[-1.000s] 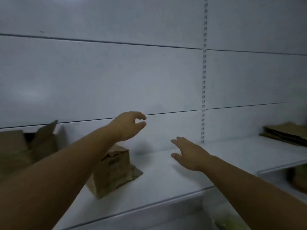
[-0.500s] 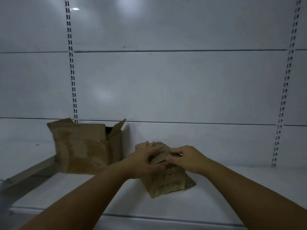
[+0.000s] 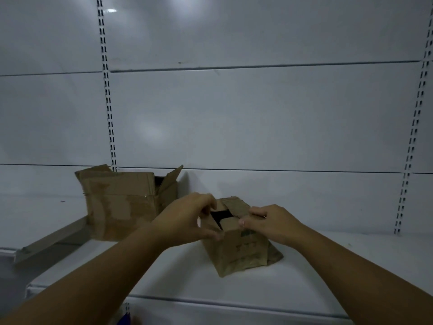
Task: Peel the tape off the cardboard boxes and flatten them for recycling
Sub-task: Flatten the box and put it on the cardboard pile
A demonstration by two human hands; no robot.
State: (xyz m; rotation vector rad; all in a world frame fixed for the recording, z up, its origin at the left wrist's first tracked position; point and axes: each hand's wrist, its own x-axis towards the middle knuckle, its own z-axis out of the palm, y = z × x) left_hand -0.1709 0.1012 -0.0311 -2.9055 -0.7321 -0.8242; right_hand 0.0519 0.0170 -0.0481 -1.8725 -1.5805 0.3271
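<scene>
Prises top flaps (image 3: 236, 206) of the small box (image 3: 243, 254) wider apart than half a second ago, lower centre of frame on the white shelf (image 3: 328, 277), curling left hand (image 3: 187, 219) and right hand (image 3: 271, 224) round opposite flaps, and risks tearing cardboard or skidding it if yanked.

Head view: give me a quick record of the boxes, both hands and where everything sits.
small box: upright on the white shelf, top partly open, dark gap showing
left hand: grips the small box's top left edge
right hand: pinches its top right edge
large box: on the same shelf, behind and to the left, top open, no hand on it
flattened: neither box yet
</scene>
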